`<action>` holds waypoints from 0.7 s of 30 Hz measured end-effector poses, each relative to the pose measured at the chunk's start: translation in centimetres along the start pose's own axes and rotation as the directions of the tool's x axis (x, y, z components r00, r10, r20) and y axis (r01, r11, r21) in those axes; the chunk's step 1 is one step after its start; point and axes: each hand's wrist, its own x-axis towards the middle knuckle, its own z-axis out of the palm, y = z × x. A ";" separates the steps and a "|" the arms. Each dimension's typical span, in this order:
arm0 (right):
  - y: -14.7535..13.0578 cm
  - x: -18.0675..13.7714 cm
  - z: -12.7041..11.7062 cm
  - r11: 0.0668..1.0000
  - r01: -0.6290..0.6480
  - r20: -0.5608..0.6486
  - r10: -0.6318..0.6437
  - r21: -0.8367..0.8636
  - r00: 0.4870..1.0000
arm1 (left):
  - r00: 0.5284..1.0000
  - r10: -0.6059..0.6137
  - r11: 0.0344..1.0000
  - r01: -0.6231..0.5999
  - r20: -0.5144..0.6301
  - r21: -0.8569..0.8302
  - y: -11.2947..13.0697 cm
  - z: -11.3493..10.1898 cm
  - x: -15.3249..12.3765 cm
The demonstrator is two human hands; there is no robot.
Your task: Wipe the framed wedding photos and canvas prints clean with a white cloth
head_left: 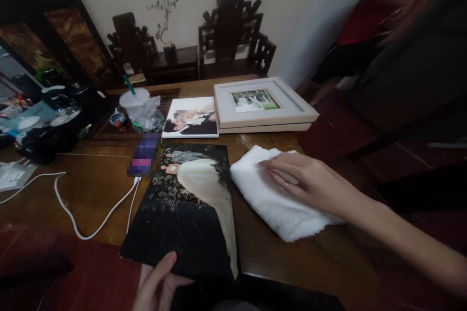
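A photo panel [197,204] with a couple in wedding clothes on a dark ground tilts over the table's near edge. My left hand [158,279] grips its lower edge, thumb on the face and fingers beneath. To the right, a fluffy white cloth [288,218] is spread on the wooden table. My right hand [302,177] is over this cloth, fingers loosely bent with a gap between them. The cloth shows no bunching at the fingertips; whether they touch it is hard to see.
Behind the panel are a smaller photo print [191,124] and stacked pale frames [266,116]. A phone [145,155] with a white cable [83,238], a lidded cup [134,99] and a plastic bag [148,116] stand left. A person in red [368,14] is at right.
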 end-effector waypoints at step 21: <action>-1.8 -7.0 1.5 0.993 0.031 -0.187 -0.052 -0.114 0.981 | 0.990 0.136 0.990 -0.137 0.031 0.021 1.3 2.8 2.5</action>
